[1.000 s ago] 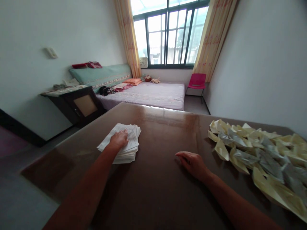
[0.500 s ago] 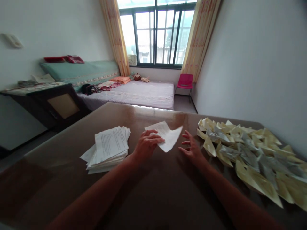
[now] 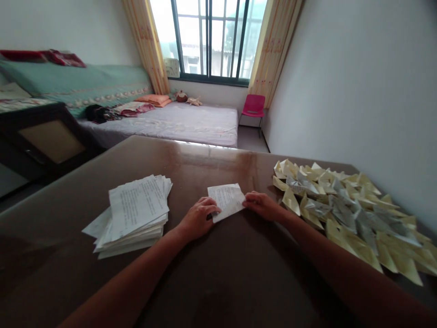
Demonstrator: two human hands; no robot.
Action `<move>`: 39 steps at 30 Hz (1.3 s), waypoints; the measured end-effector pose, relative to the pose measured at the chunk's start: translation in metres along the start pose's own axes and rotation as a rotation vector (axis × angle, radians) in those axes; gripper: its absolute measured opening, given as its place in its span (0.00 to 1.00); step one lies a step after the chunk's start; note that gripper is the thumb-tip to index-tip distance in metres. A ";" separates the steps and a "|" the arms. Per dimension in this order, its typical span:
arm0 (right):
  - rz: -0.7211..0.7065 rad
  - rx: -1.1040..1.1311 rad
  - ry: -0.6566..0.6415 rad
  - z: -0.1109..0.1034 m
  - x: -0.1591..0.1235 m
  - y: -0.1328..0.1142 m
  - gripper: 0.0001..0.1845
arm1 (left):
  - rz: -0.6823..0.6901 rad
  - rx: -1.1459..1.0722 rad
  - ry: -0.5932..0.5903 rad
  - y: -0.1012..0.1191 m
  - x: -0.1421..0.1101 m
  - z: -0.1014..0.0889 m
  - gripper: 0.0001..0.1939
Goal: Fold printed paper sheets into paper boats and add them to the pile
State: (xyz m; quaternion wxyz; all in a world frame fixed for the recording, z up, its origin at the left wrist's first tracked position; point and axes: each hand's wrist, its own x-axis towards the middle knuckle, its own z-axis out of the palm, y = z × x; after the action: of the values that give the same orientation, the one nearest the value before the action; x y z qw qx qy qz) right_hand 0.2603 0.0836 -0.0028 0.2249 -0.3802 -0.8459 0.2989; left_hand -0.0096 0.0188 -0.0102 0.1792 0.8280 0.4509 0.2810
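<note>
A single printed sheet of paper (image 3: 227,200) lies on the dark brown table (image 3: 218,273) in front of me. My left hand (image 3: 196,221) grips its near left edge with curled fingers. My right hand (image 3: 262,206) pinches its right edge. A stack of printed sheets (image 3: 133,214) sits to the left of my left hand. A heap of several folded paper boats (image 3: 344,214), cream and grey, covers the table's right side, close to my right hand.
Beyond the table's far edge stand a bed with a lilac sheet (image 3: 184,123), a pink chair (image 3: 253,105) under the window, and a dark cabinet (image 3: 41,136) at left. A white wall (image 3: 358,91) runs along the right.
My left hand left the stack with one sheet and brought it to the middle of the table. My right hand moved in and took its right edge. The view dropped and turned right.
</note>
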 end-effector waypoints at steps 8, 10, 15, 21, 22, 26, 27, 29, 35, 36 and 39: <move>0.309 -0.308 0.173 0.019 0.029 -0.006 0.14 | -0.368 -0.034 0.190 -0.003 0.009 0.006 0.32; 0.363 -0.440 0.174 0.023 0.031 -0.011 0.15 | -0.376 0.068 0.185 -0.002 0.011 0.006 0.31; 0.371 -0.629 0.212 0.031 0.030 -0.018 0.16 | -0.346 0.222 0.150 0.003 0.014 0.004 0.18; 0.372 -0.613 0.243 0.033 0.032 -0.011 0.15 | -0.314 0.402 0.088 0.004 0.016 0.003 0.16; 0.376 -0.609 0.243 0.033 0.033 -0.010 0.14 | -0.311 0.425 0.081 0.004 0.017 0.003 0.16; 0.393 -0.603 0.238 0.033 0.034 -0.008 0.13 | -0.299 0.511 0.055 0.006 0.019 0.003 0.17; 0.398 -0.606 0.238 0.033 0.034 -0.008 0.13 | -0.299 0.526 0.047 0.006 0.020 0.003 0.17; 0.406 -0.619 0.240 0.034 0.035 -0.009 0.13 | -0.304 0.552 0.031 0.008 0.021 0.003 0.17; 0.445 -0.634 0.215 0.034 0.037 -0.012 0.14 | -0.269 0.606 0.020 0.010 0.022 0.004 0.16; 0.451 -0.632 0.209 0.034 0.037 -0.013 0.14 | -0.259 0.616 0.020 0.010 0.022 0.005 0.15; 0.467 -0.625 0.192 0.033 0.037 -0.015 0.14 | -0.236 0.633 0.029 0.008 0.022 0.005 0.13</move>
State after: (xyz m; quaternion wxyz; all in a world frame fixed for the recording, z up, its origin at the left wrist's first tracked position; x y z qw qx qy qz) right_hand 0.2099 0.0936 -0.0102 0.1024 -0.6383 -0.7622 0.0335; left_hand 0.0084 0.0330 -0.0024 -0.0619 0.7805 0.6112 0.1161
